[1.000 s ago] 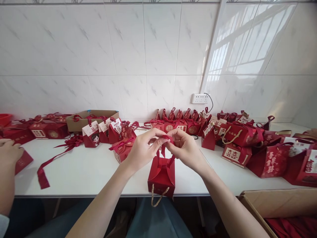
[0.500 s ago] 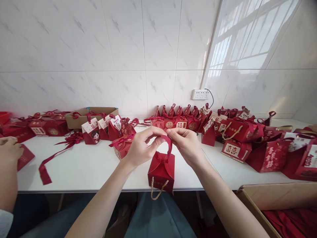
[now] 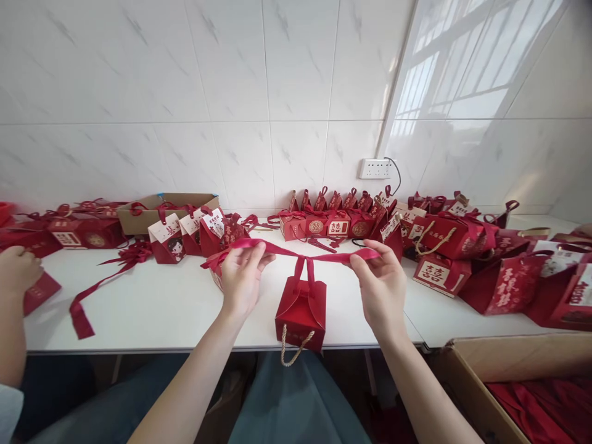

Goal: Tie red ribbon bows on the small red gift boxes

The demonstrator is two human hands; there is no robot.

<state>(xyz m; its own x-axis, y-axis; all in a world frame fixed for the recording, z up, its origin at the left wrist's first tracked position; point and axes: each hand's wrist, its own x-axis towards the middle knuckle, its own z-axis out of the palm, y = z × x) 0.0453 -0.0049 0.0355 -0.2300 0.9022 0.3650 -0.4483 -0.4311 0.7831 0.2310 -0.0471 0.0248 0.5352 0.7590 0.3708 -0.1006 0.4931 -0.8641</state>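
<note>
A red gift box (image 3: 300,311) with a gold rope handle (image 3: 291,359) stands at the table's front edge, between my arms. From its top rises a red ribbon (image 3: 319,256), crossed or knotted above the lid, its two ends stretched out sideways. One end is pinched between the thumb and fingers of my left hand (image 3: 245,271). My right hand (image 3: 380,283) grips the other end at about the same height. Behind my left hand, another red box (image 3: 213,269) is partly hidden.
Red boxes (image 3: 435,271) are piled at the right, with a row of small ones (image 3: 335,200) along the wall. A carton of red ribbon (image 3: 546,407) is at lower right. Loose ribbon (image 3: 82,314) lies left, near another person's hand (image 3: 18,271). A power strip (image 3: 377,168) is on the wall.
My hands have moved apart, left hand leftward and right hand rightward. The ribbon, bunched between my fingers before, is now pulled out into two ends above the box.
</note>
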